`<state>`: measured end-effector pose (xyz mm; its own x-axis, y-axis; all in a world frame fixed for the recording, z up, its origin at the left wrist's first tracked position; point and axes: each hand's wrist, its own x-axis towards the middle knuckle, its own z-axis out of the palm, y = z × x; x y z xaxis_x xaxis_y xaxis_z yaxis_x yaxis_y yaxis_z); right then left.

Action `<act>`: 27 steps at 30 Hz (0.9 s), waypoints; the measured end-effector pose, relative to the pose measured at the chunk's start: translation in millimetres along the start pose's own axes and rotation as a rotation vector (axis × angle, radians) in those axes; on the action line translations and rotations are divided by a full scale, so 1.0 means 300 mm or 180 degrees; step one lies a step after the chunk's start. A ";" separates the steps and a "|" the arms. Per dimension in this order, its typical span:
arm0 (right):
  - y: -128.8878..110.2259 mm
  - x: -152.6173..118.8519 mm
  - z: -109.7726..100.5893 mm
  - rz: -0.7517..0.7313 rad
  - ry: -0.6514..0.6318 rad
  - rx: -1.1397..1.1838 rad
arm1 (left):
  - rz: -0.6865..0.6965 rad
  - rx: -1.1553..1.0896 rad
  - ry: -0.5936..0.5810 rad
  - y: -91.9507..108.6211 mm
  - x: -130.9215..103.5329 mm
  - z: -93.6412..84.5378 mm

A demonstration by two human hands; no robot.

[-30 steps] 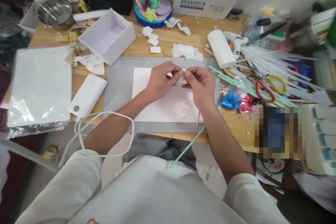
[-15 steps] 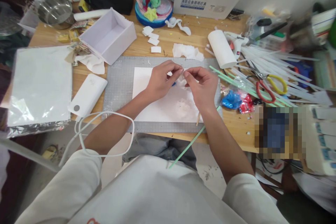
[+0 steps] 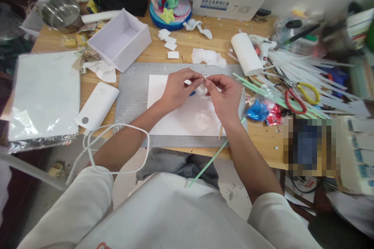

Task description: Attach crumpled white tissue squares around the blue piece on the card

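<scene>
My left hand (image 3: 181,88) and my right hand (image 3: 224,92) meet above a white sheet (image 3: 172,122) on the grey cutting mat (image 3: 128,101). Their thumbs and forefingers pinch a tiny white piece (image 3: 205,78), too small to tell whether it is paper or clay. Beneath the fingers lies some crumpled white stuff (image 3: 201,91), partly hidden, with a bit of something blue (image 3: 192,93) by my left thumb. A pale, fluffy-looking clump (image 3: 205,120) rests on the sheet nearer to me. By my right wrist are a thin wooden stick (image 3: 220,132) and a green strip (image 3: 209,163) that reaches over the table edge.
Right of the mat lie scissors (image 3: 295,93), white strips (image 3: 309,70), a glue gun (image 3: 266,48), a white roll (image 3: 247,54) and a blue packet (image 3: 257,111). On the left are a power bank (image 3: 99,105) with a looped cable (image 3: 148,148) and an open box (image 3: 119,41).
Both hands stay in almost the same place, still pinched together. The fingertips have shifted slightly, and the tiny white piece shows a little more between them.
</scene>
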<state>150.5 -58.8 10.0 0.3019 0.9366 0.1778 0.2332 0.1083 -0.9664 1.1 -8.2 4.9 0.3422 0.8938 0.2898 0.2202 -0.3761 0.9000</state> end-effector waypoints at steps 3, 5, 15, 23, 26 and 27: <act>0.005 0.002 -0.003 -0.0047 0.0119 -0.0034 | -0.0078 -0.0113 0.0032 0.001 -0.001 0.004; 0.011 0.005 -0.006 -0.0046 0.0199 -0.0035 | -0.0083 -0.0171 0.0029 0.003 -0.003 0.007; 0.012 0.014 -0.002 0.0802 -0.0052 0.0795 | -0.0037 -0.0170 -0.0033 -0.026 -0.002 0.014; 0.011 0.023 -0.008 0.0988 -0.0152 0.0882 | -0.0187 -0.0480 -0.0171 -0.013 0.000 0.012; 0.013 0.024 -0.011 0.1014 -0.0180 0.0878 | -0.0173 -0.0447 -0.0211 -0.002 0.000 0.005; 0.014 0.024 -0.012 0.1018 -0.0181 0.0882 | -0.0164 -0.0423 -0.0212 0.000 0.000 0.004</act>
<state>157.0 -53.0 7.8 0.2655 0.9536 -0.1421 -0.1237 -0.1125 -0.9859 2.1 -8.5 4.4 0.3945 0.8912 0.2239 0.1176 -0.2906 0.9496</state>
